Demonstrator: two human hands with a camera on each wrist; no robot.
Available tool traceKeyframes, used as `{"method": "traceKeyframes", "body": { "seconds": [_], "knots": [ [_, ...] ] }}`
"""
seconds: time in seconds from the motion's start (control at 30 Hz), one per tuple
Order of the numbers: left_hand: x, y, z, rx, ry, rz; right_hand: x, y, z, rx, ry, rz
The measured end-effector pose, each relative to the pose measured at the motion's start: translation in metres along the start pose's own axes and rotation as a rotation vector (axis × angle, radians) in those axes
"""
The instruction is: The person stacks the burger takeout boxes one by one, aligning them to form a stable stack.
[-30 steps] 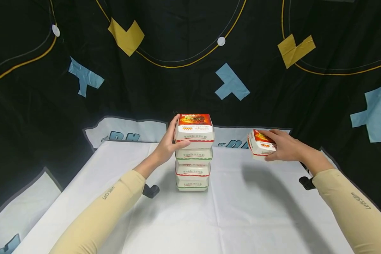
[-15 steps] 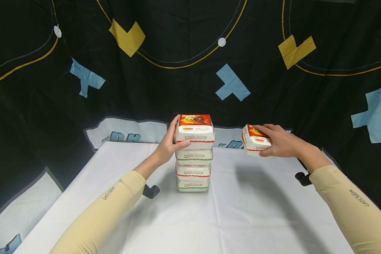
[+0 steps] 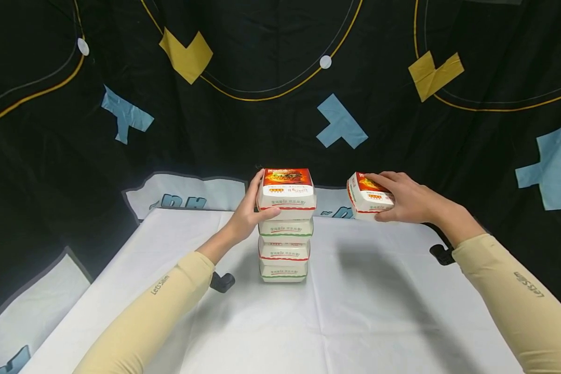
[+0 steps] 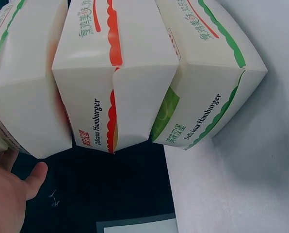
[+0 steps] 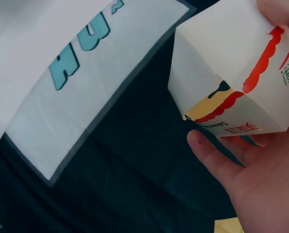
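Several white hamburger boxes with alternating red and green scalloped edging form an upright stack [image 3: 285,254] in the head view. My left hand [image 3: 246,213] grips the top burger box [image 3: 287,195] at its left side, thumb across the front. In the left wrist view that hand [image 4: 8,189] shows at the lower left, by the near end of the stack [image 4: 115,73]. To the right, my right hand [image 3: 409,200] holds a red-edged burger box [image 3: 366,196] in the air, apart from the stack. The right wrist view shows this box [image 5: 232,73] from below, the fingers around it.
A white cloth covers the table [image 3: 262,332], with the held box's shadow falling on it. Behind the table hangs a black curtain [image 3: 262,130] with blue and gold patches. A black wrist-camera piece [image 3: 222,282] shows beside the left forearm.
My right hand has moved left and upward with its burger box, nearer the stack. The left hand and the stacked boxes stay in place.
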State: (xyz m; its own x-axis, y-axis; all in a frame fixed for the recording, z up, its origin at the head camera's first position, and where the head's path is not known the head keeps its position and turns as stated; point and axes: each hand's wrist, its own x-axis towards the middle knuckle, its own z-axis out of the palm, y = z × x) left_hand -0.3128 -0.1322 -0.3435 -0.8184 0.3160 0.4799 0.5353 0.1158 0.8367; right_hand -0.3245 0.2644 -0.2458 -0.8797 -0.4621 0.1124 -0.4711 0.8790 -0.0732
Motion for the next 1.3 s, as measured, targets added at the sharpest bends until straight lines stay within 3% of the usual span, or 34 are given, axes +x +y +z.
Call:
{"method": "traceKeyframes", "body": {
  "seconds": [0.97, 1.3],
  "knots": [
    [0.000, -0.002, -0.001, 0.004, 0.003, 0.008, 0.015, -0.038, -0.038, 0.033, 0.050, -0.053],
    [0.000, 0.000, -0.001, 0.012, -0.001, 0.009, 0.026, -0.050, -0.052, 0.059, 0.089, -0.114]
  ]
}}
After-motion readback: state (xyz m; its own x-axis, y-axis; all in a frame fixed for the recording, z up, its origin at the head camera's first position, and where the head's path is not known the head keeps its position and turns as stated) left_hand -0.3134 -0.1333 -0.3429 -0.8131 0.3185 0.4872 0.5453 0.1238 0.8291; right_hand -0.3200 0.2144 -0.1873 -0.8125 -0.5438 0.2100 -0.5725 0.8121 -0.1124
